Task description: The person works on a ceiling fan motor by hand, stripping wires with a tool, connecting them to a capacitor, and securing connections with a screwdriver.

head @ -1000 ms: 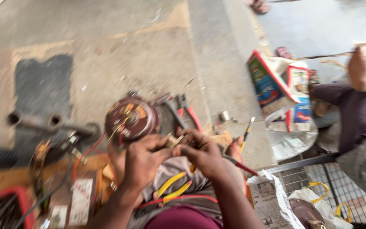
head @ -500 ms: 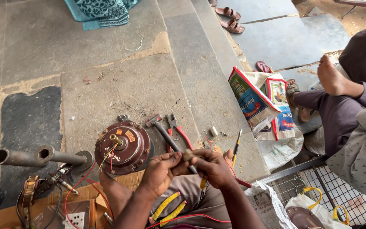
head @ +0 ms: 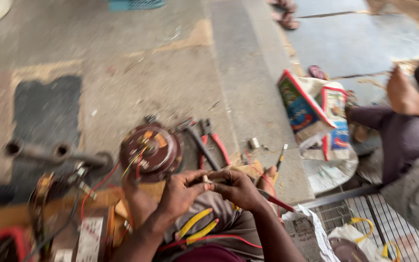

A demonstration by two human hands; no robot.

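Item, centre foreground: our left hand (head: 180,191) and right hand (head: 238,189) meet fingertip to fingertip above our lap, the fingers of both curled and pinched close on a small pale part (head: 208,178); the frame is blurred, so we cannot tell what the part is, only that it sits between the two hands, just in front of the knees. Item, just beyond the left hand: a round dark-red motor housing (head: 150,151) on the concrete floor (head: 122,73), with yellow and red wires running from it toward us. Item, right of the housing and near it: red-handled pliers (head: 214,143) and a dark tool lying alongside. Item, further right: a small metal piece (head: 253,142) and a screwdriver (head: 281,156), both apart from the hands. Item, on our lap below the hands: yellow-handled pliers (head: 197,227) and a red wire. Item, left: a grey pipe-shaped fitting (head: 49,153), with a tangle of red wiring and a wooden board below it. Item, right: a printed bag (head: 311,111), a wire cage (head: 379,223) and another person's bare foot (head: 403,94).
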